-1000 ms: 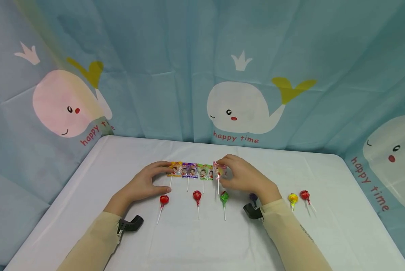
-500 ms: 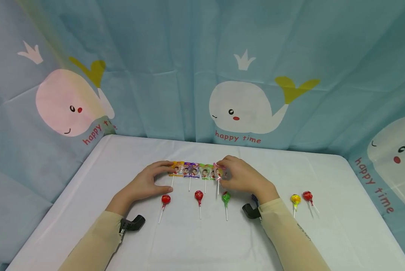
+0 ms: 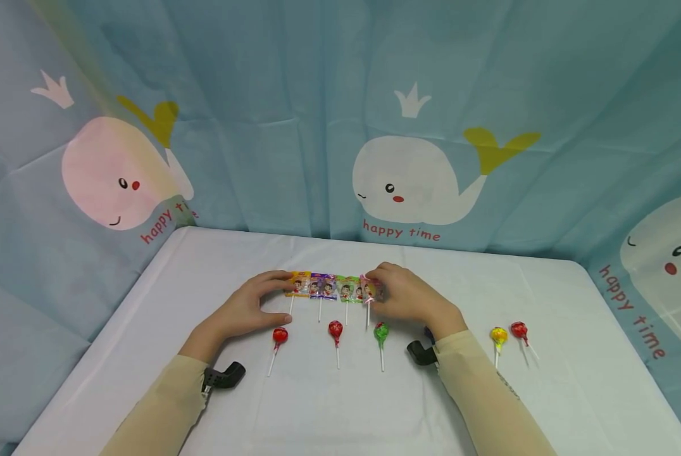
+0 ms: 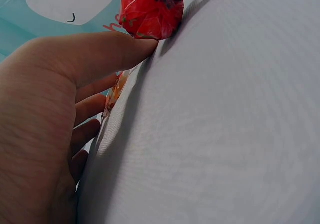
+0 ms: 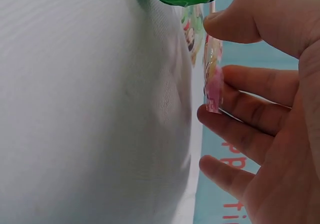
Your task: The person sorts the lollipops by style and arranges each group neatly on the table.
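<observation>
From the middle of the bench [image 3: 329,411], the curtain [image 3: 283,164] hangs at 12 o'clock, its pink whale [image 3: 98,180] at 10, white whale [image 3: 411,190] at 1, second white whale [image 3: 668,297] at 3.

Counted four flat-wrapped lollipops [image 3: 349,289]: one orange [image 3: 302,284], one purple [image 3: 323,287], one pale green [image 3: 346,291], one pink lollipop [image 3: 369,289]. Tallied six ball lollipops: three red [image 3: 335,329], one deep green [image 3: 381,331], one yellow [image 3: 498,335], one dark [image 3: 429,334], mostly hidden. Noted one left hand [image 3: 240,311], one right hand [image 3: 411,297], two sleeves [image 3: 164,402], two black wrist devices [image 3: 224,377], one table [image 3: 329,411]. Recorded three printed whales [image 3: 406,183], two crowns [image 3: 412,101].
</observation>
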